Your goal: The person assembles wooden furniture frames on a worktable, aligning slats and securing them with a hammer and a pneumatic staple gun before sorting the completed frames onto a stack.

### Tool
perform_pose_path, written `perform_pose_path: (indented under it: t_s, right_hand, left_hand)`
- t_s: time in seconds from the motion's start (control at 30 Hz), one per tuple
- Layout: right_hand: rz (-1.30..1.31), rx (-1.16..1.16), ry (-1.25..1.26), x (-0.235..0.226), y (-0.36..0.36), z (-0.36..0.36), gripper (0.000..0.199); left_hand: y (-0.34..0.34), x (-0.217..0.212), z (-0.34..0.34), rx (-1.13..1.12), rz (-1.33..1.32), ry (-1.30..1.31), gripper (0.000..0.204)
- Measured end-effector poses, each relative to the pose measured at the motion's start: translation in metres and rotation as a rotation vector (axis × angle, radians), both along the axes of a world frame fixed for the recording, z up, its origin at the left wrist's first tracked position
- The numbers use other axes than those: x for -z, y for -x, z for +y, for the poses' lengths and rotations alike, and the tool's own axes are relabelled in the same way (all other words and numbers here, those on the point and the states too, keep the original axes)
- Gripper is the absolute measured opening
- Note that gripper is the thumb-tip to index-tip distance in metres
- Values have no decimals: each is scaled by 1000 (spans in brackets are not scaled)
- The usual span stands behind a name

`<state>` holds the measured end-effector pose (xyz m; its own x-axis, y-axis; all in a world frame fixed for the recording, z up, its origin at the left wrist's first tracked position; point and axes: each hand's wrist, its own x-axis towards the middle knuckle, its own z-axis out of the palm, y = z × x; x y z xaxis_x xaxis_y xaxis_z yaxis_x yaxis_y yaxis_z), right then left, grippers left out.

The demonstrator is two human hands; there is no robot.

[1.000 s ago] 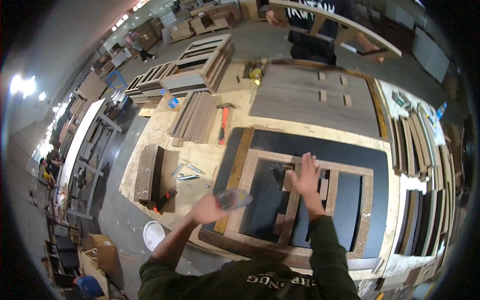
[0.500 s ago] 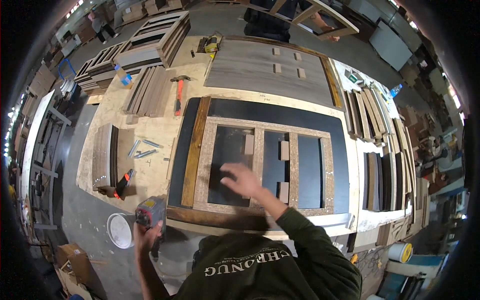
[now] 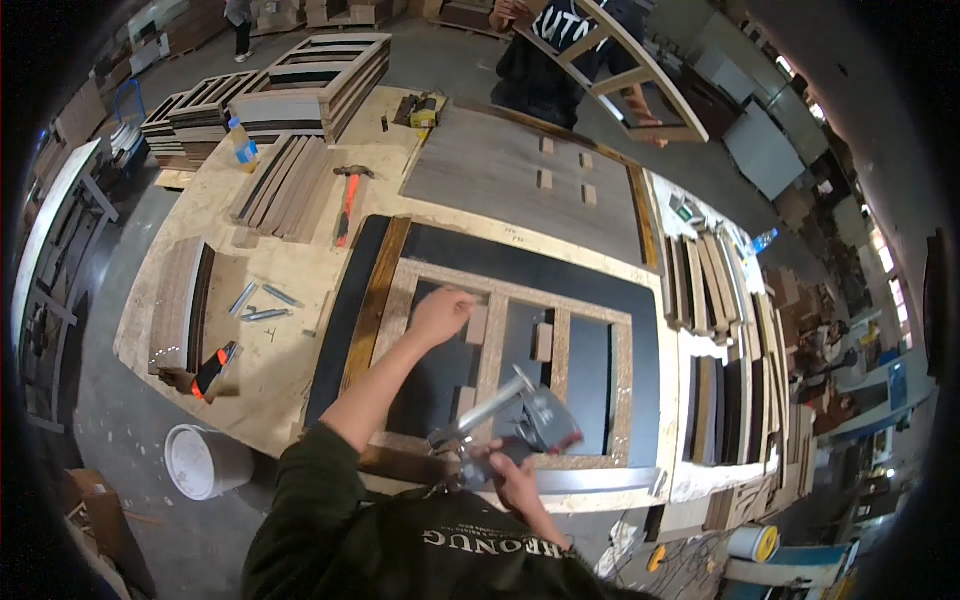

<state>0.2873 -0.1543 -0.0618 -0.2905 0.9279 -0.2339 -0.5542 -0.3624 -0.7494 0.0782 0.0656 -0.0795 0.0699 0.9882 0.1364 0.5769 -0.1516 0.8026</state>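
A pneumatic nail gun (image 3: 548, 420) with a long silver magazine is gripped in my right hand (image 3: 515, 482), tilted above the near part of a wooden frame (image 3: 492, 350). The frame has crossbars and lies on a black panel (image 3: 590, 278). My left hand (image 3: 440, 316) reaches over the frame's left opening, fingers curled together at the top of a small wooden block (image 3: 477, 325). Whether anything is pinched in them is hidden. Another block (image 3: 543, 342) sits against the middle crossbar. A brown wooden strip (image 3: 378, 300) runs along the panel's left side.
Left on the table lie a hammer (image 3: 348, 205), metal staple strips (image 3: 265, 314), a utility knife (image 3: 212, 370) and stacked boards (image 3: 285, 190). More boards (image 3: 710, 285) stand at the right. Across the table a person holds a wooden frame (image 3: 640, 75). A white bucket (image 3: 205, 462) stands below.
The nail gun has passed from my left hand to my right and moved from the left over the frame. My left hand now reaches to the block; my right hand has left the frame's opening.
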Motion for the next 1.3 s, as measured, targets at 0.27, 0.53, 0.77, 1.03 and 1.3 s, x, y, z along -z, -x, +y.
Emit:
perform_pose_path:
  t_s: [0.27,0.53,0.77,1.03,1.3]
  right_hand:
    - [79,247,38,4,-15,-16,29]
    - [10,152,-34,5,-3,4,28]
    - [-23,-9,60,14,5,8,27]
    - [12,53,74,1,4,5,27]
    - [21,101,55,12,-5,12,29]
  left_hand:
    - [-31,85,61,-65,111,218,16]
    - [-43,70,62,-235,-74,-18,17]
    - [19,55,56,-162,100,-8,16]
    - [-26,82,68,95,286,116,22]
    - [-50,81,98,-51,315,299,19]
